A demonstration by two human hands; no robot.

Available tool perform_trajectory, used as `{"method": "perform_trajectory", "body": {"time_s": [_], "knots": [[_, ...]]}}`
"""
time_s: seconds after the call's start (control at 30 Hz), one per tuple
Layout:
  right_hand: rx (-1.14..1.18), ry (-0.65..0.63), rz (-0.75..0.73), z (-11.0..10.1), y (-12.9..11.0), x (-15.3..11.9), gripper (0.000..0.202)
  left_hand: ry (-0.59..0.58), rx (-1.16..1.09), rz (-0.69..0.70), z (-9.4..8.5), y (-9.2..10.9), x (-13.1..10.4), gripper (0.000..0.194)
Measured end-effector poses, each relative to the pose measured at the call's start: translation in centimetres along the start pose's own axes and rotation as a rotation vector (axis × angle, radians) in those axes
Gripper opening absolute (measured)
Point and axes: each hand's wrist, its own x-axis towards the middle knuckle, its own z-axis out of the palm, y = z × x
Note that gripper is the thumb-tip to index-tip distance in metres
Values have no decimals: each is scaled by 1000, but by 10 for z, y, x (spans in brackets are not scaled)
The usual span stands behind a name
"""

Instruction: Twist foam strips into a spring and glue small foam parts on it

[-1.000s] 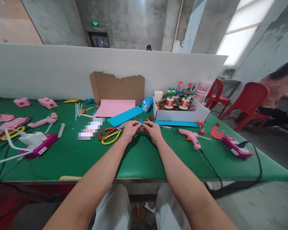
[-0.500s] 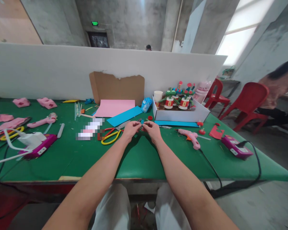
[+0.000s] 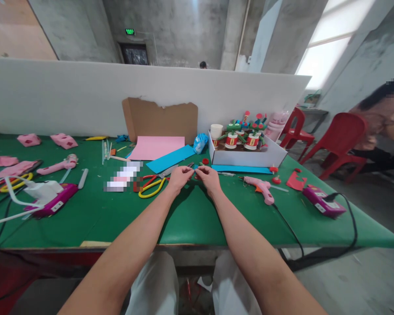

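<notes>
My left hand (image 3: 180,178) and my right hand (image 3: 209,177) meet over the green table, thumbs and fingertips pinched together. Between them is a small blue piece (image 3: 196,166), mostly covered by the fingers; its exact shape cannot be made out. Beside my left hand lie scissors (image 3: 152,189) with red and yellow handles, their blades reaching toward that wrist. A small red round piece (image 3: 205,161) rests just beyond my right fingertips. Blue paper strips (image 3: 170,159) lie behind the hands.
A white box (image 3: 248,158) holds several finished paper-cup figures. To the right are a pink glue gun (image 3: 261,186), red scraps (image 3: 295,180) and a purple power strip (image 3: 324,202) with a cable. Pink paper (image 3: 159,148) lies before torn cardboard (image 3: 164,120). Another person sits at far right.
The blue piece shows less between my fingertips than before, and the fingers have shifted slightly. At far right the other person has moved a little. The table things stay put.
</notes>
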Motion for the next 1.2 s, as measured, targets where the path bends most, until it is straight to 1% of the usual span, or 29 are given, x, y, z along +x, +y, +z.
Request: {"method": "perform_trajectory", "body": {"time_s": [0.13, 0.27, 0.37, 0.47, 0.5, 0.57, 0.6, 0.67, 0.73, 0.8, 0.87, 0.93, 1.03, 1.13, 1.2], "knots": [[-39, 15, -11, -1, -2, -1, 26, -3, 15, -9, 1, 2, -1, 21], [-116, 58, -97, -4, -4, 1, 23, -15, 33, -7, 2, 5, -4, 21], [-137, 117, -139, -6, -6, 3, 23, -34, 51, -16, 2, 7, -5, 20], [-76, 165, -90, -7, -7, 3, 29, -29, 51, -24, 2, 7, -6, 18], [-53, 156, -56, -7, -8, 3, 31, -27, 50, -24, 2, 7, -6, 19], [-37, 90, -2, -5, -7, 2, 33, -33, 51, -22, 2, 5, -5, 20], [-46, 48, 7, -5, -7, 1, 33, -39, 55, -20, 1, 5, -5, 20], [-87, -12, -22, -4, -5, 1, 30, -50, 68, -18, 1, 4, -4, 21], [-134, -12, -82, -4, -4, 1, 27, -56, 75, -12, 1, 4, -4, 21], [-165, 23, -127, -4, -4, 2, 25, -64, 72, 0, 1, 4, -4, 22], [-166, 68, -138, -5, -5, 3, 25, -74, 66, 5, 2, 5, -4, 23], [-120, 117, -118, -5, -6, 4, 26, -67, 48, -3, 2, 5, -5, 24], [3, 144, -39, -4, -7, 4, 30, -3, -15, -23, 2, 6, -4, 26], [76, 56, 58, -2, -6, 1, 33, 62, -74, -23, 0, 7, -3, 28], [83, -17, 85, 0, -5, -1, 34, 76, -94, -17, -1, 8, -3, 28]]}}
